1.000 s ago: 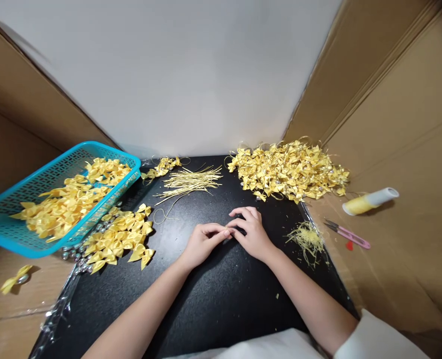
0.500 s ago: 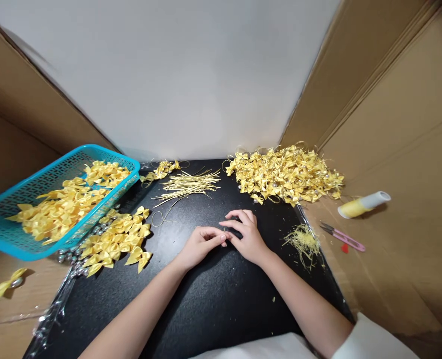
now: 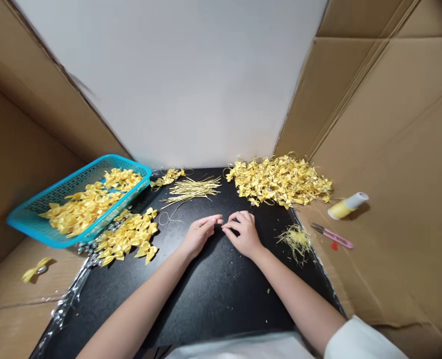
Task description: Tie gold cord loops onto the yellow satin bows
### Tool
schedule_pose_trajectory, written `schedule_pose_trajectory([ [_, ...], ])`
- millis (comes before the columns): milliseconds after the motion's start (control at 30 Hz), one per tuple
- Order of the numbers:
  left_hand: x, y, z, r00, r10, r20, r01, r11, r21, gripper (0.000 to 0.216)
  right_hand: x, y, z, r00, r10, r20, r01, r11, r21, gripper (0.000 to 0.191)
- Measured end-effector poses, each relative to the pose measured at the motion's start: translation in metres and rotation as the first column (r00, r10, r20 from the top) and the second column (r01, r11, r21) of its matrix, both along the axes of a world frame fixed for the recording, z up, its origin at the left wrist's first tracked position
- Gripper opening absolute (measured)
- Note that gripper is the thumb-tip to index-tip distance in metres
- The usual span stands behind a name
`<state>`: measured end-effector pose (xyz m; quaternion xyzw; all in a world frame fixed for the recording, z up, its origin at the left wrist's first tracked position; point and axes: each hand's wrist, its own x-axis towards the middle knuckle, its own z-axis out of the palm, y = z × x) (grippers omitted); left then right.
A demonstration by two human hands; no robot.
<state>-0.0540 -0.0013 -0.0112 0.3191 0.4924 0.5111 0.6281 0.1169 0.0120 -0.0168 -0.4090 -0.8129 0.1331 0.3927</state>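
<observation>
My left hand [image 3: 199, 234] lies on the black mat [image 3: 213, 299] with its fingers stretched out toward the right. My right hand [image 3: 244, 234] rests beside it with fingers curled, thumb and forefinger pinched close to the left fingertips. What the pinch holds is too small to see. A bundle of thin gold strings [image 3: 191, 188] lies just beyond both hands. Loose yellow ribbon bows [image 3: 128, 238] lie to the left of my left hand.
A tilted blue basket [image 3: 30, 227] of yellow bows sits at the left, with silver beads [image 3: 89, 248] under its edge. A large heap of strung bows [image 3: 281, 180] is at the back right. Thread clippings [image 3: 298, 239], pink snips [image 3: 333, 237] and a yellow spool [image 3: 346, 205] lie right. Cardboard walls enclose everything.
My left hand has opened its fingers from a pinch and now lies flatter. The view has tilted up and shifted; both hands stay at the same spot on the mat.
</observation>
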Motion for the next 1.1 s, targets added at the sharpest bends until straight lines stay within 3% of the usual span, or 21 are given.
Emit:
schedule_pose_trajectory([
  [367,0.008,0.000,-0.013,0.955,0.142,-0.259,-0.055,0.947,0.316,0.054,0.000,0.002,-0.002,0.987,-0.107,0.117,0.086,0.982,0.171,0.012],
  [567,0.013,-0.013,-0.006,0.857,0.225,-0.464,0.005,0.896,0.443,0.034,0.000,0.000,0.001,0.984,-0.064,0.166,0.035,0.985,0.172,0.019],
  [833,0.015,-0.034,-0.002,0.676,0.298,-0.673,0.113,0.861,0.495,0.018,0.002,-0.016,0.001,0.982,0.016,0.190,-0.040,0.991,0.128,0.015],
  [1100,0.015,-0.041,0.001,0.627,0.266,-0.732,0.225,0.838,0.497,0.019,0.008,-0.018,0.000,0.993,0.028,0.117,-0.035,0.998,0.058,0.014],
])
